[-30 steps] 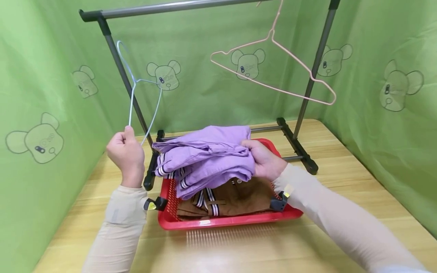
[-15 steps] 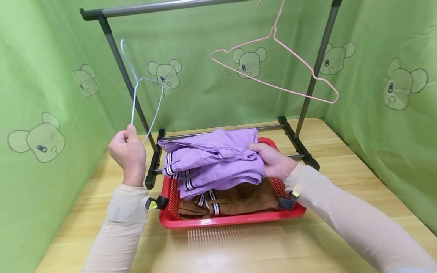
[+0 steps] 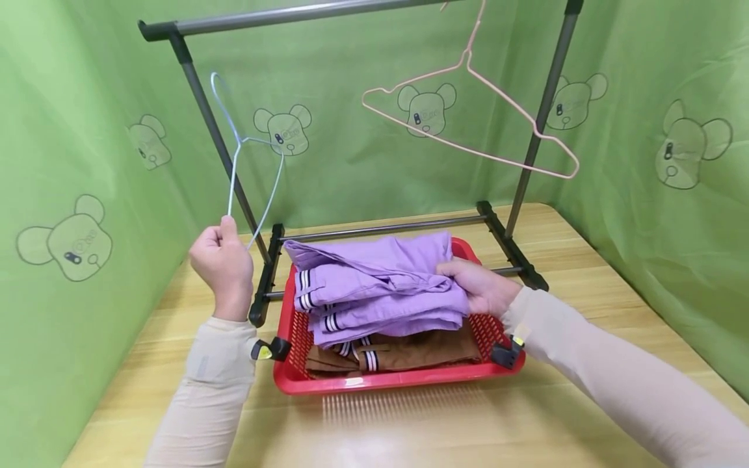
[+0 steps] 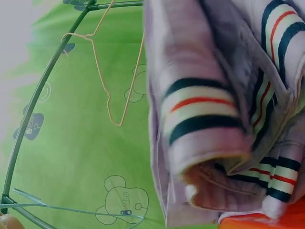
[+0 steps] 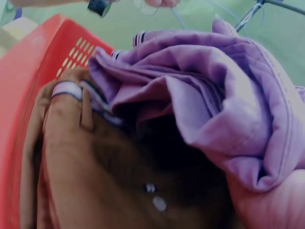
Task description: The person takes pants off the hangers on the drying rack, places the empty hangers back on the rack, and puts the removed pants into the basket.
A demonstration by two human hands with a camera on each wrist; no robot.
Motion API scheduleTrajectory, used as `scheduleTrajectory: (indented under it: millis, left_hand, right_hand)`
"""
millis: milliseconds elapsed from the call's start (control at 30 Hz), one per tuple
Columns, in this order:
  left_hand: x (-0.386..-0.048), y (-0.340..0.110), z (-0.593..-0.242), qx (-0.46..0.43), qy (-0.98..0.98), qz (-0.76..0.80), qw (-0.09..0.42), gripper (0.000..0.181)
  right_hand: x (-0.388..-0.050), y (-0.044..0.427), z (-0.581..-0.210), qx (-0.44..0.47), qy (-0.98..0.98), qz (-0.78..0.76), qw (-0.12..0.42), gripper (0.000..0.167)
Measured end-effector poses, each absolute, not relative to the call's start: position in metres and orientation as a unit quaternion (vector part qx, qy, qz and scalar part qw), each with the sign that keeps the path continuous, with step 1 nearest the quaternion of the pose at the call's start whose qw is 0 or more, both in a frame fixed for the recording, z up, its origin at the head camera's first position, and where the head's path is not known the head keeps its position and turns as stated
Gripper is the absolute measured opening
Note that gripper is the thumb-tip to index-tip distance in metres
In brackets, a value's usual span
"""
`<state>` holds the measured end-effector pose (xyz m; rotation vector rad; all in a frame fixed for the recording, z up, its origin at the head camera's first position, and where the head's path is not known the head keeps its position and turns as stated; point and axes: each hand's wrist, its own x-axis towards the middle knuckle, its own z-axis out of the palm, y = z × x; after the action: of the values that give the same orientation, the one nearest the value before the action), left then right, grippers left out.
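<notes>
My left hand (image 3: pixel 225 266) grips a light-blue wire hanger (image 3: pixel 232 175) by its lower corner, holding it up on the left with the hook at the top. With my right hand (image 3: pixel 480 285) I pinch the right side of folded purple pants (image 3: pixel 380 286), which have striped bands at their left end. They are over a red basket (image 3: pixel 398 378); the right wrist view shows a gap beneath part of them. Inside the basket lie folded brown pants (image 5: pixel 90 162) with striped trim and a belt loop. The purple cloth hides part of the brown pair and my right fingertips.
Behind the basket stands a grey rack with a top bar (image 3: pixel 281 18) and black feet (image 3: pixel 517 263). A pink hanger (image 3: pixel 468 144) hangs at its right. Green printed cloth (image 3: pixel 345 175) surrounds the wooden table (image 3: pixel 398 435) at the back and sides.
My right hand has brought the purple pants to the right and lower, nearer the basket. The left hand and the blue hanger have shifted slightly right.
</notes>
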<state>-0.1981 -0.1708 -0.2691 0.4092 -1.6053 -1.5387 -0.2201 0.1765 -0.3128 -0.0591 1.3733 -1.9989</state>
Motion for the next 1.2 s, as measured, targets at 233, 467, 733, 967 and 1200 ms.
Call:
scheduleTrajectory:
  millis: [233, 467, 733, 967, 1200]
  left_hand:
    - [-0.199, -0.169, -0.271, 0.164, -0.645, -0.615, 0.422, 0.04]
    - [-0.198, -0.166, -0.27, 0.165, -0.644, -0.615, 0.424, 0.04]
    - [-0.199, -0.165, -0.271, 0.17, -0.649, -0.606, 0.428, 0.038]
    - [-0.201, -0.166, -0.271, 0.17, -0.65, -0.605, 0.427, 0.039]
    - [-0.202, -0.166, -0.271, 0.165, -0.65, -0.607, 0.427, 0.04]
  right_hand:
    - [-0.223, 0.185, -0.32, 0.015, 0.553, -0.743, 0.375, 0.013]
    - [-0.228, 0.184, -0.32, 0.024, 0.586, -0.727, 0.358, 0.023]
    - [-0.234, 0.18, -0.33, -0.014, 0.697, -0.643, 0.316, 0.017]
    - [-0.243, 0.177, -0.331, -0.041, 0.768, -0.564, 0.302, 0.033]
    - [-0.251, 0.173, -0.334, -0.08, 0.851, -0.454, 0.253, 0.031]
